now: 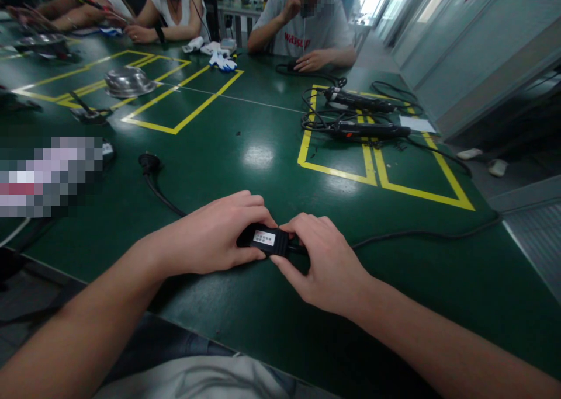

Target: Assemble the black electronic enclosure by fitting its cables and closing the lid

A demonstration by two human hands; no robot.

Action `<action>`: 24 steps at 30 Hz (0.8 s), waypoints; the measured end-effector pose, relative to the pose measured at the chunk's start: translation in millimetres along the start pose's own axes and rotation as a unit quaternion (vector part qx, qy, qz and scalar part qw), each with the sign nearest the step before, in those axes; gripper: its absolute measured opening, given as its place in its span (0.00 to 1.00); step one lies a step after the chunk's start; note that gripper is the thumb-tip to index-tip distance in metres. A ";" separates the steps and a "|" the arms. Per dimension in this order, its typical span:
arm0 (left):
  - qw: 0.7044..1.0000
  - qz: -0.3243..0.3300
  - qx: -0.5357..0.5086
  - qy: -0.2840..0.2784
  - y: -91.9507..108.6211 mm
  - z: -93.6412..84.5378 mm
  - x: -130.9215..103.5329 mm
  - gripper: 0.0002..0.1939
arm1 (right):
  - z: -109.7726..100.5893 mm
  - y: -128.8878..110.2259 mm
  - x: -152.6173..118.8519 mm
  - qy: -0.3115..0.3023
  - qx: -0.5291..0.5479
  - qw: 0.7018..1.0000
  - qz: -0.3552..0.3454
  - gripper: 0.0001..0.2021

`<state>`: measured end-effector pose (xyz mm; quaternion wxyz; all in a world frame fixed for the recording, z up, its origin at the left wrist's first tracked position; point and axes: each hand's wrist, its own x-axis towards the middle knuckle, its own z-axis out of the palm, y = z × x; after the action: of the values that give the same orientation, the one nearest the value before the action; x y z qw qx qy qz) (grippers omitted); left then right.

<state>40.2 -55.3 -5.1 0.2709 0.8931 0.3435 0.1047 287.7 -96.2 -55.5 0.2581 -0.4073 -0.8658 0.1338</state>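
Between my hands, close over the green table, is a small black box [265, 239] with a white printed label and a ribbed right end. My left hand [219, 232] is closed on its left part, thumb along the near edge and fingers along the far edge. At the ribbed end, my right hand [326, 262] pinches the box with thumb and forefinger. A black cable [394, 237] runs from behind my right hand to the right. Another black cable leads from behind my left hand to a black plug [149, 162] lying at the left.
Two black electric screwdrivers [368, 131] with tangled cords lie at the back right, among yellow tape rectangles. A steel bowl [128, 82] sits upside down at the back left. Gloves [222, 61] lie farther off. A co-worker [307, 25] sits across the green table [245, 180].
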 end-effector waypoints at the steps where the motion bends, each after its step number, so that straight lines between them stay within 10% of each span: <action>1: 1.000 -0.001 -0.001 0.000 0.1 0.3 -0.1 0.12 | 0.2 0.2 -0.1 0.001 -0.001 1.000 0.000 0.06; 24: 1.000 -0.005 0.007 0.004 2.3 1.9 0.1 0.11 | 2.5 0.5 -0.5 0.005 -0.008 1.000 0.001 0.07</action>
<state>42.3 -57.5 -5.4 0.2633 0.8928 0.3500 0.1048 286.9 -96.3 -58.0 0.2593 -0.4109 -0.8650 0.1254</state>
